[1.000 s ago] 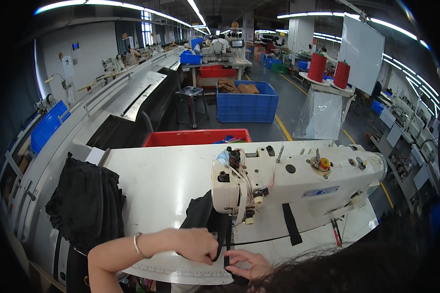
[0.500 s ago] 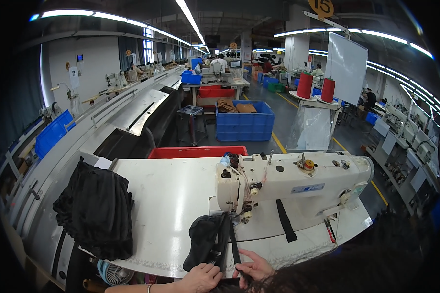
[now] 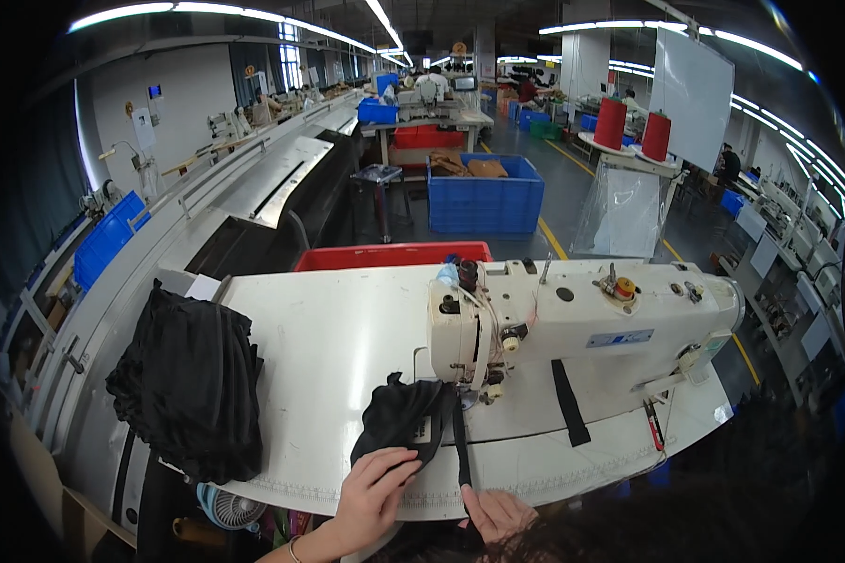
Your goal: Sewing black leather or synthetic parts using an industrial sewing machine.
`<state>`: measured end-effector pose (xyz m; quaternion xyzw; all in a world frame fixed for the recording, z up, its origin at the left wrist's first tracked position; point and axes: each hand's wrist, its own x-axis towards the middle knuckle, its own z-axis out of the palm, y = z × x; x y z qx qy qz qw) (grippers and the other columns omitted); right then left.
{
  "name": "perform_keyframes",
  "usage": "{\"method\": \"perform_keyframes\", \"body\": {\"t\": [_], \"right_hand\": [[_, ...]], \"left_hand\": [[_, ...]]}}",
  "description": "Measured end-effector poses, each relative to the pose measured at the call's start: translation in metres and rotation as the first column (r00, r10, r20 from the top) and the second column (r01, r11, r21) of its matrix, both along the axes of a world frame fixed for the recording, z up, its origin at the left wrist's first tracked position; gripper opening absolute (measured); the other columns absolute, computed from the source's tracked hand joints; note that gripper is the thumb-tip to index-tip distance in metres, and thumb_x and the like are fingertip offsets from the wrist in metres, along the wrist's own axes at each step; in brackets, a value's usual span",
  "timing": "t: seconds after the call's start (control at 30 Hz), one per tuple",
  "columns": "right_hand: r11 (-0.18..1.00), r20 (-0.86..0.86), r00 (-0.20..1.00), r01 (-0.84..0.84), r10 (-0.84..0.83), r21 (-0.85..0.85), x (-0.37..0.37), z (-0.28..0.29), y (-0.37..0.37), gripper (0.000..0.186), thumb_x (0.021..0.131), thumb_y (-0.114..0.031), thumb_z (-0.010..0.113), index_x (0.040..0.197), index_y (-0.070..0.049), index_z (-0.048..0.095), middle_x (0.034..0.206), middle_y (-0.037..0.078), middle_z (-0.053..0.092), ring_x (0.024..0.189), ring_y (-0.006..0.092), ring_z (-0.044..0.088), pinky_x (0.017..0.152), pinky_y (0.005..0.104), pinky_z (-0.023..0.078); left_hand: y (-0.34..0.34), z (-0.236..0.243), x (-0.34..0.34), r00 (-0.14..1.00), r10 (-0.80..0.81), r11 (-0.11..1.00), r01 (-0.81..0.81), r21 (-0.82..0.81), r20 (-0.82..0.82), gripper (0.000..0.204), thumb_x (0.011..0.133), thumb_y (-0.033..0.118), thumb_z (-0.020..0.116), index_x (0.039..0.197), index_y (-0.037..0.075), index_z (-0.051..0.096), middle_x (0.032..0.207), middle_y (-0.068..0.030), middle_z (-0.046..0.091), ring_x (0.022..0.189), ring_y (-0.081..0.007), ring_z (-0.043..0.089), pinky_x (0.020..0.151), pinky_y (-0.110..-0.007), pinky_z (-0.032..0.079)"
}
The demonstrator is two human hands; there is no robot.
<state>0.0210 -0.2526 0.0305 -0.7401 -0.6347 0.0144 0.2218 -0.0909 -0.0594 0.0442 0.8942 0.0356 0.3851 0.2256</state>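
A white table (image 3: 300, 375) stands in a large workshop, a blue crate (image 3: 485, 208) on the far floor and piled black cloth (image 3: 192, 385) at left. The black piece (image 3: 394, 413) lies near the sewing machine (image 3: 573, 319), its near edge under the left hand (image 3: 368, 499); whether gripped, I cannot tell. The right hand (image 3: 498, 514) pinches a narrow black strip (image 3: 462, 441).
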Motion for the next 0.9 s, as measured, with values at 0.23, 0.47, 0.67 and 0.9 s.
{"method": "perform_keyframes", "body": {"t": [0.23,0.47,0.67,0.9], "right_hand": [[0.939,0.404,0.862,-0.343,0.306,0.019,0.009,-0.024,0.003,0.035,0.071,-0.012,0.053,0.099,0.008,0.059,0.103,0.019,0.059,0.105,0.0318,0.055,0.097,0.0385,0.042],[0.955,0.367,0.889,-0.295,0.275,0.0,0.021,-0.031,-0.009,0.032,0.074,-0.014,0.053,0.098,0.006,0.059,0.107,0.02,0.058,0.107,0.0331,0.055,0.096,0.0402,0.043],[0.935,0.3,0.896,-0.354,0.327,0.039,0.026,-0.028,-0.004,0.031,0.076,-0.015,0.052,0.098,0.005,0.06,0.108,0.019,0.058,0.104,0.0325,0.057,0.096,0.0408,0.044],[0.925,0.329,0.878,-0.379,0.346,0.038,0.03,-0.03,-0.002,0.032,0.078,-0.017,0.049,0.098,0.006,0.06,0.105,0.018,0.059,0.102,0.0315,0.058,0.095,0.0411,0.045]], "left_hand": [[0.115,0.014,0.05,0.99,0.136,0.203,-0.07,-0.977,-0.043,0.015,0.092,0.014,0.051,0.093,0.001,0.058,0.082,-0.0006,0.057,0.073,-0.0076,0.054,0.069,-0.022,0.046],[0.066,0.077,0.065,0.892,-0.287,0.952,0.225,-0.207,-0.349,0.013,0.073,-0.005,0.056,0.084,-0.001,0.061,0.079,-0.0081,0.052,0.065,-0.0211,0.052,0.059,-0.026,0.043],[-0.019,-0.022,0.007,0.877,-0.23,0.81,0.412,0.418,-0.421,0.028,0.062,0.008,0.058,0.087,-0.004,0.066,0.083,-0.0085,0.058,0.071,-0.0158,0.053,0.059,-0.023,0.043],[-0.02,-0.035,0.008,0.885,-0.255,0.867,0.387,0.313,-0.389,0.029,0.062,0.006,0.059,0.089,-0.003,0.066,0.085,-0.0102,0.06,0.071,-0.0168,0.054,0.058,-0.024,0.045]]}}
